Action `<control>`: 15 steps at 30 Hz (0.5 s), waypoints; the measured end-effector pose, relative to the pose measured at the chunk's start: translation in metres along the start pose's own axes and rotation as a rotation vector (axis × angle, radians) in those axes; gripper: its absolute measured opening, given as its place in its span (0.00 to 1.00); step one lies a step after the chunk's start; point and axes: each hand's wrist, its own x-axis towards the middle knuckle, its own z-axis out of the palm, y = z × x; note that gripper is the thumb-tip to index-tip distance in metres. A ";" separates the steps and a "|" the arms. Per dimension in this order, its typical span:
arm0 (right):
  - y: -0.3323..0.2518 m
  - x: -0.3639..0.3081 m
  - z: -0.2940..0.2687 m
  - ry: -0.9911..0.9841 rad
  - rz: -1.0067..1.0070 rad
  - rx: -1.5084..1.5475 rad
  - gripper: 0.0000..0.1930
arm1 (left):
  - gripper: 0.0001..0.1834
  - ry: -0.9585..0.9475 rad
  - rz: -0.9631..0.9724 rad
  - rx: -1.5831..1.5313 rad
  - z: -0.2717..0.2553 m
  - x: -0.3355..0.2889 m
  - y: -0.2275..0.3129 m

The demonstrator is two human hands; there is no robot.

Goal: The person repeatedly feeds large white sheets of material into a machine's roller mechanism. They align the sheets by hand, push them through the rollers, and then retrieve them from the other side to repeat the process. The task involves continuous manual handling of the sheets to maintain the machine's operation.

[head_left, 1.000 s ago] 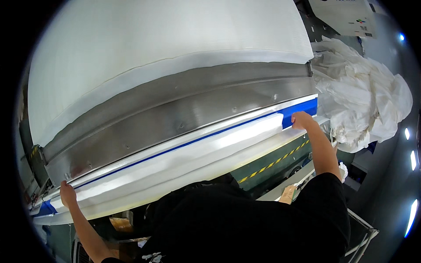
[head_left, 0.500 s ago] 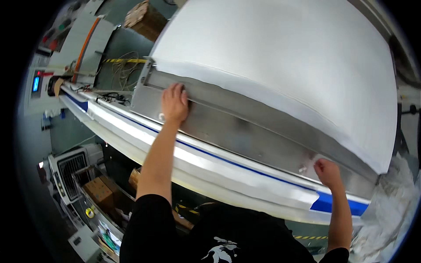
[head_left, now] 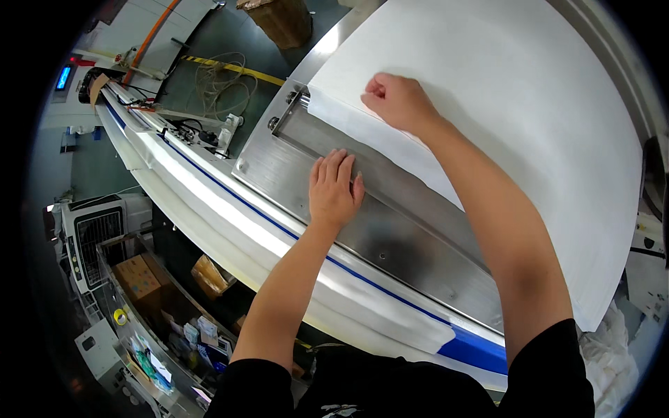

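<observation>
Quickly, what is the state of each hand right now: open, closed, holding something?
Left hand: open, palm flat on the steel plate, holding nothing.
Right hand: closed, knuckles down on the white sheet; whether it pinches the sheet cannot be told.

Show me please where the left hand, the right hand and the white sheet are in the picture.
left hand [head_left: 334,188]: head view, on the back of the hand, flat on the metal plate.
right hand [head_left: 397,102]: head view, on the knuckles of the closed hand.
white sheet [head_left: 529,111]: head view, on its bare middle.
</observation>
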 end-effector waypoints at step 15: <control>0.004 0.035 0.017 0.048 0.137 -0.163 0.10 | 0.20 -0.064 -0.026 -0.005 -0.001 0.002 0.002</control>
